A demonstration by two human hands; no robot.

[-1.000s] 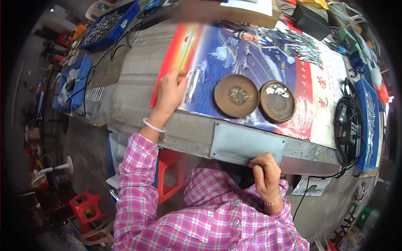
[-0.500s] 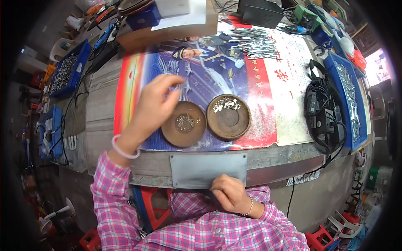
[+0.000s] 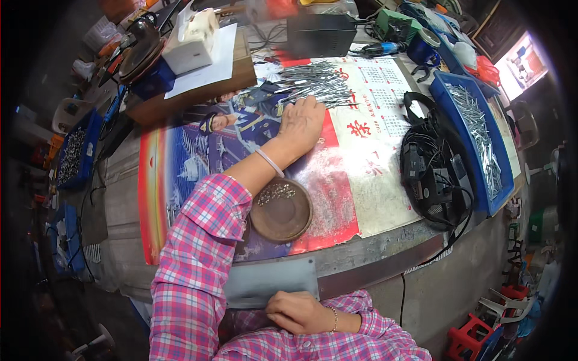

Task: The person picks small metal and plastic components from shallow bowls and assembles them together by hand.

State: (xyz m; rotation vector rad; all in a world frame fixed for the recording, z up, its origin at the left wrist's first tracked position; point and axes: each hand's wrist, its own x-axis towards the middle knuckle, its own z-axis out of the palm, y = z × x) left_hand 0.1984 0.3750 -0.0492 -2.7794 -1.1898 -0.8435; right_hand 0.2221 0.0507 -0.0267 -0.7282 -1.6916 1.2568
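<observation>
"Two hands are in view — what is each one doing?"

"The left hand [image 3: 301, 125] is stretched out far, at the near edge of a heap of thin metal rods [image 3: 316, 78]. Its back faces up, with the fingers bent down and close together; whether a rod is pinched under them I can't make out. The right hand [image 3: 298, 311] is by the near edge of the grey plate [image 3: 271, 280], loosely curled, palm hidden, so I can't say if anything is in it."

"Where exactly is that heap?"

"On the printed sheet [image 3: 385, 198], left of the blue tray [image 3: 504, 168] and on the near side of a black box [image 3: 322, 36]. The brown bowl [image 3: 292, 219] sits nearer, just right of the plaid sleeve [image 3: 198, 259]."

"And how would one rod handle?"

"Light and fairly stiff, I'd judge — probably smooth enough to roll between fingertips. They overlap, so one may drag its neighbours. I'd pinch a single rod near its middle, or draw it out lengthwise by a free end. Hardly fragile, though something so slim could bend if pressed sideways."
</observation>
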